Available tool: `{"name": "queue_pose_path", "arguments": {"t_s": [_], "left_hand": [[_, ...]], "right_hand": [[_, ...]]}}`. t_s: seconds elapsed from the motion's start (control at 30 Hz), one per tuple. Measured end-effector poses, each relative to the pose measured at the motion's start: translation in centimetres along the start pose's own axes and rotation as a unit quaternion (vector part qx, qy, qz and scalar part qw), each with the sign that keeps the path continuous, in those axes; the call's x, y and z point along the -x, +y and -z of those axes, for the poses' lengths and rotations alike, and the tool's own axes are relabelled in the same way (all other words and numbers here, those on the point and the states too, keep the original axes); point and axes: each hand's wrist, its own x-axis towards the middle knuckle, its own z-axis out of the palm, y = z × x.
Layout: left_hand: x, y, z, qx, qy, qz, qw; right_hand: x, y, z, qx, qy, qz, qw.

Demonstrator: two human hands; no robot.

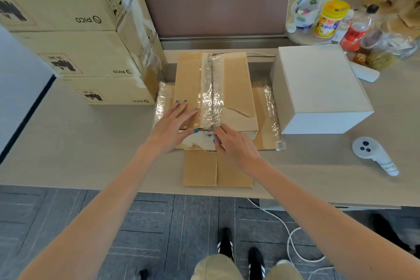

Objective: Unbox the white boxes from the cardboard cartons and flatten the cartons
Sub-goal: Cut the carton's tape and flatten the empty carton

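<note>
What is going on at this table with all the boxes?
A person is working on a cardboard carton in the middle of the table. The left hand presses flat on its top. The fingers of the right hand pinch the clear tape at the near end of the seam, apparently to peel it off. One white box sits to the right, and three stacked cartons stand at the left.

The stacked cartons (79, 52) each bear an upside-down "PICO" logo.
</note>
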Motion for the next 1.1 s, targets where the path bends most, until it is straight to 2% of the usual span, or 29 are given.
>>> {"name": "queue_pose_path", "arguments": {"t_s": [0.13, 0.2, 0.27, 0.47, 0.83, 1.1], "left_hand": [[-0.4, -0.4, 0.4, -0.063, 0.015, -0.04, 0.997], [-0.6, -0.6, 0.5, -0.117, 0.032, -0.075, 0.99], [-0.7, -0.9, 0.4, -0.164, 0.052, -0.109, 0.979], [-1.0, -1.3, -0.5, -0.296, 0.101, -0.164, 0.936], [-0.9, -1.7, -1.5, -0.291, 0.119, -0.169, 0.934], [-0.9, -1.7, -1.6, -0.261, 0.138, -0.17, 0.94]], "right_hand": [[-0.4, -0.9, 0.0, 0.001, 0.003, -0.014, 1.0], [-0.6, -1.4, 0.2, 0.019, -0.03, -0.029, 0.999], [-0.8, -1.8, 0.5, 0.05, -0.064, -0.045, 0.996], [-0.6, -2.4, 0.5, 0.063, -0.081, -0.094, 0.99], [0.2, -2.9, 0.3, 0.087, -0.087, -0.161, 0.979], [0.9, -2.4, 0.2, 0.113, -0.085, -0.156, 0.978]]}}
